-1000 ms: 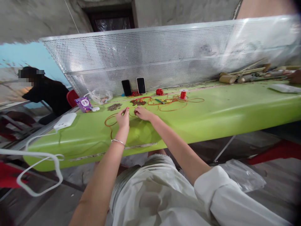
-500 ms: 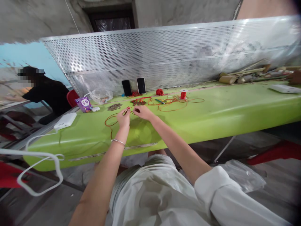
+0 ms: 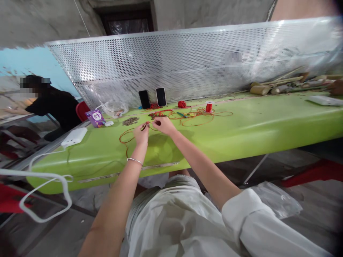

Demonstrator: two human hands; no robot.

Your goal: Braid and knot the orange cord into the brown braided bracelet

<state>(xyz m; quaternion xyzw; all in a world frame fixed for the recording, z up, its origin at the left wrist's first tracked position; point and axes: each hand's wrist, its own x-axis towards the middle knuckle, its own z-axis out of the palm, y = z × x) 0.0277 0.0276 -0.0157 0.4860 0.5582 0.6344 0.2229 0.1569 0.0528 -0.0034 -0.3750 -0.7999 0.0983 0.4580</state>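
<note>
Over the green table (image 3: 241, 132), my left hand (image 3: 141, 135) pinches a red cord (image 3: 125, 140), with a small red knot (image 3: 147, 122) showing at its fingertips. The cord's slack loops lie on the table to the left of that hand. Just to the right, my right hand (image 3: 164, 125) is closed in a pinch on a thin strand that runs across from the knot. Behind my hands lies a pile of coin-like pieces with red cord (image 3: 157, 115). A heap of loose coin-like discs (image 3: 130, 121) sits to the left.
Two phones (image 3: 161, 97) lean against the perforated metal screen (image 3: 187, 64). Nearby are a red cord ball (image 3: 182, 104), a red spool (image 3: 209, 107) and tangled cord (image 3: 198, 121). At left stand a purple packet (image 3: 95, 118) and a white power bank (image 3: 75, 137). Another person (image 3: 57, 103) sits far left.
My right hand has shifted slightly right and up, away from the left hand, and the strand between them shows more. The left hand has barely moved.
</note>
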